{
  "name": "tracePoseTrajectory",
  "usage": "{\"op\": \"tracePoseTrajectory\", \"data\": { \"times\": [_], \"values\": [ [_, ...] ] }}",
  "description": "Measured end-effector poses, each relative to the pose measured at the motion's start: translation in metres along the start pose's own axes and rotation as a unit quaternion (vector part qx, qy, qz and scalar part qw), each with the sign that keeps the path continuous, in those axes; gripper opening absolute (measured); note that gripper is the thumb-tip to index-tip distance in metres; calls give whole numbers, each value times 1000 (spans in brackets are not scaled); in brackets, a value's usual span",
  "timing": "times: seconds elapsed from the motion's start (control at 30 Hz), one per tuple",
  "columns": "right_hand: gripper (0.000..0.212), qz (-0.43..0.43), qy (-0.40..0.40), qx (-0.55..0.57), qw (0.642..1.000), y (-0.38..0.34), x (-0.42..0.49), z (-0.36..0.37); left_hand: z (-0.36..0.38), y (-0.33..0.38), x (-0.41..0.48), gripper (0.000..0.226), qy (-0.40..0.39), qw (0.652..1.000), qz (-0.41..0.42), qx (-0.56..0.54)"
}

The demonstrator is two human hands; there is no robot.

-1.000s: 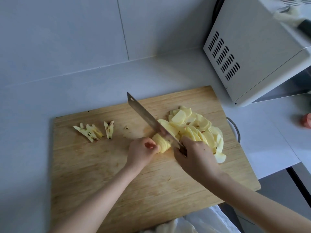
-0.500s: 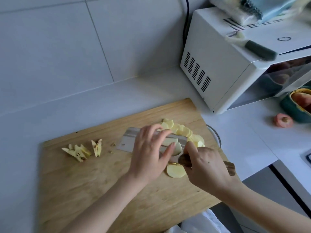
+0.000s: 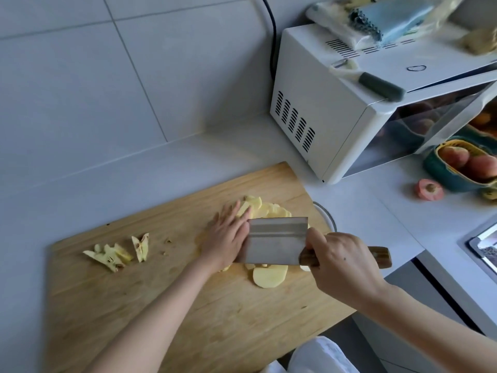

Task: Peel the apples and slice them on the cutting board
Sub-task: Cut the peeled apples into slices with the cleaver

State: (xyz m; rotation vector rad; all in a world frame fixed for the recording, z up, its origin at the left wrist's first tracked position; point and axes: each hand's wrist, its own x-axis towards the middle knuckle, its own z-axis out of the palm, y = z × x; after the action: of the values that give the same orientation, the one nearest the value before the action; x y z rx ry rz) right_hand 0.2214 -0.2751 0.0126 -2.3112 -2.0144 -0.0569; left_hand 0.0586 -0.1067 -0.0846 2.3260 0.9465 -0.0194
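A wooden cutting board (image 3: 150,300) lies on the white counter. Pale peeled apple slices (image 3: 269,277) are piled at its right part, some hidden under a cleaver (image 3: 274,243) whose broad blade lies nearly flat over them. My right hand (image 3: 338,262) grips the cleaver's wooden handle. My left hand (image 3: 228,235) lies with straight fingers on the slices, against the blade's left edge. Apple core pieces (image 3: 118,253) with seeds sit at the board's left.
A white microwave (image 3: 344,109) stands behind the board, with a peeler (image 3: 373,82) and cloths on top. A green basket of whole apples (image 3: 462,165) and a red apple end (image 3: 429,189) lie to the right. A glass rim (image 3: 326,215) shows beside the board.
The cleaver went from slicing upright to lying flat over the slices. My left hand let go of the apple piece and now presses flat on the pile beside the blade. The camera shifted right.
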Motion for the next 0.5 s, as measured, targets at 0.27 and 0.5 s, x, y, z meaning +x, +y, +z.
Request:
{"op": "tracePoseTrajectory", "data": {
  "times": [0.27, 0.5],
  "values": [
    [38, 74, 49, 3, 996, 39, 10, -38, 13, -22, -1, 47, 76, 972, -95, -202],
    [30, 105, 28, 113, 988, 42, 68, -8, -3, -8, -14, 42, 111, 857, -162, -476]
  ]
}}
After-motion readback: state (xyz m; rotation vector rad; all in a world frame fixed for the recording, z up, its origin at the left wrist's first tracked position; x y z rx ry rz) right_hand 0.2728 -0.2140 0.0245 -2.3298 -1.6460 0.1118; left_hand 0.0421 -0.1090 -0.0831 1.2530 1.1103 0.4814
